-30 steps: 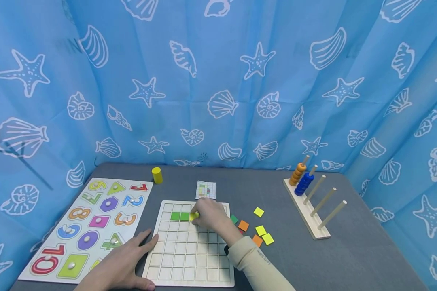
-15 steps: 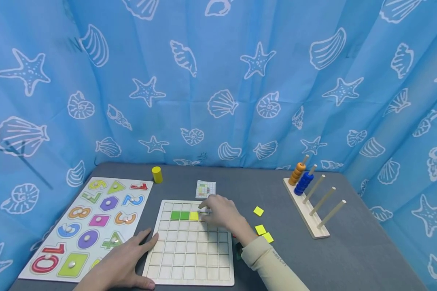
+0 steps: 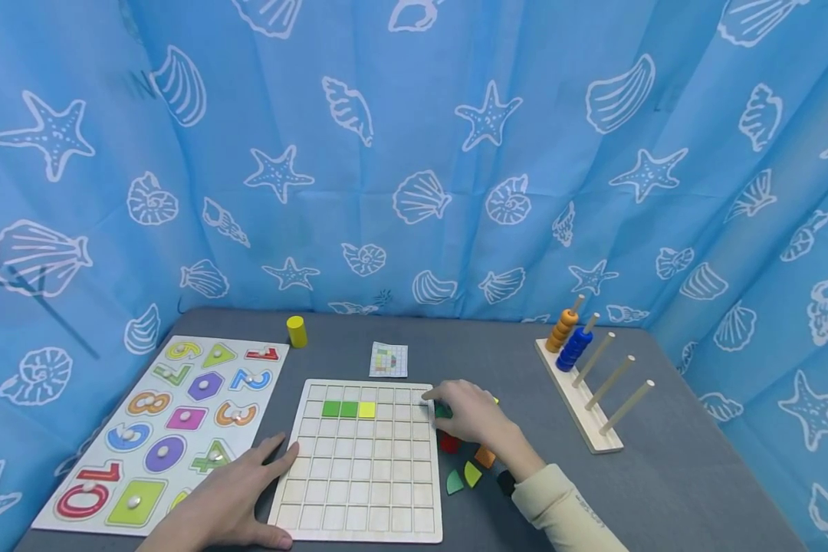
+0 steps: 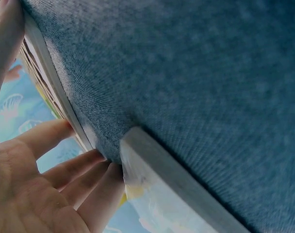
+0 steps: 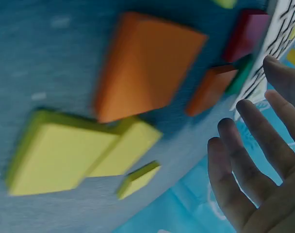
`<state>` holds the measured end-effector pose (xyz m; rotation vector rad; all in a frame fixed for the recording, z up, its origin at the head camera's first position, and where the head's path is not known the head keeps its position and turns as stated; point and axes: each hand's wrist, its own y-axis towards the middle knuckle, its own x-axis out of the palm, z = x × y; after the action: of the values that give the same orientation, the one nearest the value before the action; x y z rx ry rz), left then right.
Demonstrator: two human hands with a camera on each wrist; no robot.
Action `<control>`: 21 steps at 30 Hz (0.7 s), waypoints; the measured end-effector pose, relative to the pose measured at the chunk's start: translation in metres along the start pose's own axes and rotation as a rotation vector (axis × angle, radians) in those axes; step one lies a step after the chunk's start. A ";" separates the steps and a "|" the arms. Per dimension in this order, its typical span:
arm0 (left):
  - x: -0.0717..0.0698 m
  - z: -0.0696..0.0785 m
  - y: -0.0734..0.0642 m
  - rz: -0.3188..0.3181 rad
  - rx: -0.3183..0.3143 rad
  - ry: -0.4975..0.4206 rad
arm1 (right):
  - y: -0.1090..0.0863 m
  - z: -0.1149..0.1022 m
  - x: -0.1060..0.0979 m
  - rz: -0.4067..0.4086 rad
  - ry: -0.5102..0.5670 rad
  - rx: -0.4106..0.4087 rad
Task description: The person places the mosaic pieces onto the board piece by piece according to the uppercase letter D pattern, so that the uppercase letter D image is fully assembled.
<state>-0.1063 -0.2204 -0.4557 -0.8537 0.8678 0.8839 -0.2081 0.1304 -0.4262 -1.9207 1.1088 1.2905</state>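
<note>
A wooden grid board [image 3: 359,495] lies on the dark table. Two green square tiles [image 3: 340,409] and a yellow square tile [image 3: 366,410] sit side by side in one of its upper rows. My left hand [image 3: 244,491] rests spread along the board's left edge, thumb at the near corner; the left wrist view shows its fingertips [image 4: 65,127] touching the rim. Over loose tiles right of the board is my right hand [image 3: 472,418], holding nothing. In the right wrist view its fingers extend beside orange [image 5: 150,68], yellow [image 5: 60,158] and dark red [image 5: 245,34] tiles.
A number-and-shape puzzle board [image 3: 200,446] lies at the left. A yellow cylinder [image 3: 297,331] and a small printed card [image 3: 389,360] are farther back. To the right stands a peg rack [image 3: 596,429] with orange and blue beads. Green and yellow-green quarter-round pieces [image 3: 472,474] lie beside the grid.
My right hand has let go of the yellow tile beside the green ones and moved right, off the grid to the loose tiles. My left hand has stayed in place.
</note>
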 end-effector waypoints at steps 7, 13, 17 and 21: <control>0.000 0.000 -0.001 0.000 0.001 0.001 | -0.007 0.008 0.001 -0.014 0.053 0.028; 0.001 -0.001 -0.001 0.005 0.022 0.019 | -0.007 0.011 0.003 -0.026 0.056 0.006; 0.001 -0.001 -0.001 0.009 0.032 0.018 | -0.006 0.013 0.004 -0.032 0.053 0.003; 0.001 0.000 0.000 0.010 0.028 0.011 | -0.006 0.015 0.005 -0.025 0.041 0.006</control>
<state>-0.1058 -0.2206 -0.4562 -0.8311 0.8926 0.8745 -0.2087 0.1435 -0.4365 -1.9582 1.1040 1.2379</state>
